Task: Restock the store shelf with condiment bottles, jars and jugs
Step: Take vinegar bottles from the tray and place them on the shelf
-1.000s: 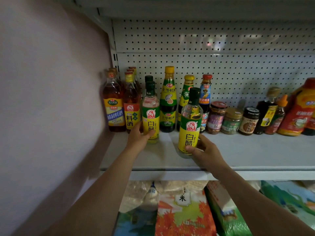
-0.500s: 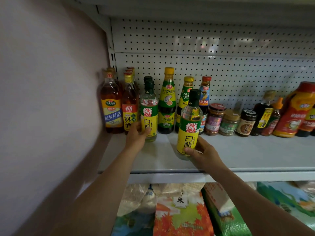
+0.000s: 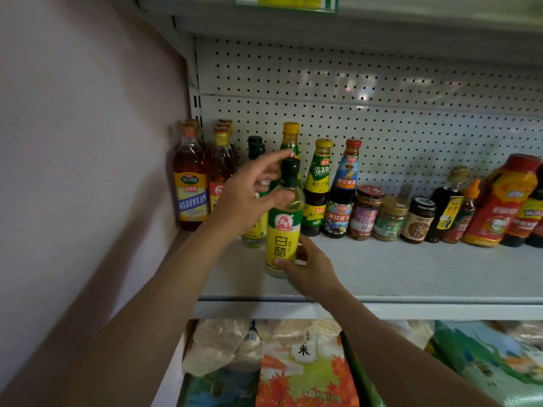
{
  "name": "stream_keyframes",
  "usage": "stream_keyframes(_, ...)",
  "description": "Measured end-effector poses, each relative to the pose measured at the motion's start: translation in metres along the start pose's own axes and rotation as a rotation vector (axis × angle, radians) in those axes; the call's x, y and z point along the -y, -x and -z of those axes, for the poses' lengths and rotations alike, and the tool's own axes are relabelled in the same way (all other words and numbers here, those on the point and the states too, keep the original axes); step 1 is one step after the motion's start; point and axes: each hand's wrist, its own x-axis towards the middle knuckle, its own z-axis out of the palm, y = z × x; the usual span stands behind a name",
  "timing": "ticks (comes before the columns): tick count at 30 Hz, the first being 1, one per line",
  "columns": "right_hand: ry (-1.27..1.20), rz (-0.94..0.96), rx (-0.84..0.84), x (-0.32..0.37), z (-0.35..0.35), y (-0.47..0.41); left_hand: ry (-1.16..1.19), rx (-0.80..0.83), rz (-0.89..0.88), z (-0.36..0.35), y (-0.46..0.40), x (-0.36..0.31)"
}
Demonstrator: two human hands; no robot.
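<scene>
The right hand (image 3: 310,267) grips the lower part of a white vinegar bottle (image 3: 283,230), thumb across the yellow label and fingers curled round the far side. The bottle stands upright near the front edge of the shelf (image 3: 411,277); whether its base rests on the board cannot be told. The left hand (image 3: 248,198) is raised beside the bottle's neck, fingers spread and loosely bent, the thumb touching or just short of the bottle's shoulder below the dark green cap; it has hold of nothing.

Directly behind the left hand stands a second vinegar bottle (image 3: 255,230) with the same yellow label, largely hidden by the palm. To the left of that hand, against the side wall (image 3: 88,142), are the amber cooking wine bottles (image 3: 191,189). Just beyond the right hand, towards the pegboard back panel (image 3: 382,113), stand a tall yellow-capped bottle (image 3: 291,136), a green-labelled sauce bottle (image 3: 318,186) and a blue-labelled oyster sauce bottle (image 3: 342,195). Further out to the right are three small jars (image 3: 390,215), then dark sauce bottles (image 3: 449,204) and a large red jug (image 3: 502,201). Below both forearms, on the lower level, lie rice bags (image 3: 302,371).
</scene>
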Motion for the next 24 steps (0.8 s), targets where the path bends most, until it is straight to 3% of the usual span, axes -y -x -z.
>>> stream_keyframes(12,0.0,0.084,0.128,0.006,-0.034,-0.018,-0.158,-0.049,0.153,0.033,-0.015,0.022)
stream_keyframes(24,0.017,0.088,0.027,0.001,-0.041,-0.027,-0.241,0.03,0.165,0.04,-0.026,0.029)
